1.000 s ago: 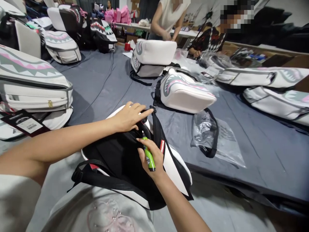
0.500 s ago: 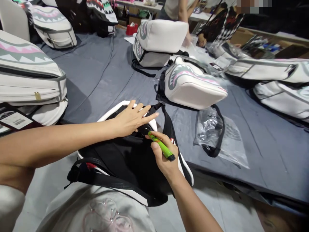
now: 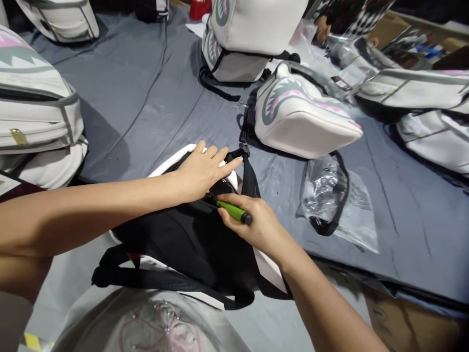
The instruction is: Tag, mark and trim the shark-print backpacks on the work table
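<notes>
A black backpack [image 3: 183, 249] with white edges lies back-panel up in front of me, partly on the table edge and against my lap. My left hand [image 3: 203, 171] rests flat on its upper part, fingers spread. In my right hand [image 3: 249, 215] is a green marker [image 3: 232, 211] with a black end, pinched between thumb and fingers. Its front end points at the dark area beside my left palm; I cannot tell whether it touches. A black shoulder strap [image 3: 157, 276] lies along the near side.
White shark-mouth backpacks stand around the grey-covered table [image 3: 146, 107]: a stack [image 3: 256, 29] at the back, one lying [image 3: 304, 122] beyond my right hand, others left [image 3: 32, 107] and right [image 3: 421, 85]. A clear plastic bag [image 3: 351, 210] with a black strap lies at right.
My view has tipped down and closer. My right hand has turned, and the marker now lies flatter with its front end closer to my left palm. My left hand stays on the backpack.
</notes>
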Action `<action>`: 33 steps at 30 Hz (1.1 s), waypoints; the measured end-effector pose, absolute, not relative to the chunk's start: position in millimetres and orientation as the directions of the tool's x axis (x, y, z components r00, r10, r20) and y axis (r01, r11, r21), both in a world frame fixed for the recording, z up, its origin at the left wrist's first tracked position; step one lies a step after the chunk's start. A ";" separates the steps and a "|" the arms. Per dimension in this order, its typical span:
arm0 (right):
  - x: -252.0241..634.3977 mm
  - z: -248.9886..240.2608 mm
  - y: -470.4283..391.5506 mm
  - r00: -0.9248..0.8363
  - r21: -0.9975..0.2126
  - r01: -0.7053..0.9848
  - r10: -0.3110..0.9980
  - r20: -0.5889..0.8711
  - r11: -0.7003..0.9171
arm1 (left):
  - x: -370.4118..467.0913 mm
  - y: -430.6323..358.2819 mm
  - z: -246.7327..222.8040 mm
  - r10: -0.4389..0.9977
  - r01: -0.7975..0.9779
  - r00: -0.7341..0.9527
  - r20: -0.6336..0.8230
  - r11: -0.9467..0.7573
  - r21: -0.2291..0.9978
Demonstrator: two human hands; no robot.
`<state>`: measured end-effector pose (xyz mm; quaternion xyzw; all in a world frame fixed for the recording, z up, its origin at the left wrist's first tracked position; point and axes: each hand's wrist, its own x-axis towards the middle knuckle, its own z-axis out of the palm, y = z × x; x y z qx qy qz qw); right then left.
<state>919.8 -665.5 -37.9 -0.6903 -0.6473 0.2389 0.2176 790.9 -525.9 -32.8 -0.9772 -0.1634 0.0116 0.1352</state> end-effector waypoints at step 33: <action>915.7 -37.9 -654.6 0.000 -0.517 0.855 0.997 -0.080 -0.041 | 788.7 -516.2 -43.6 0.328 0.330 0.944 0.032 -0.940 -0.090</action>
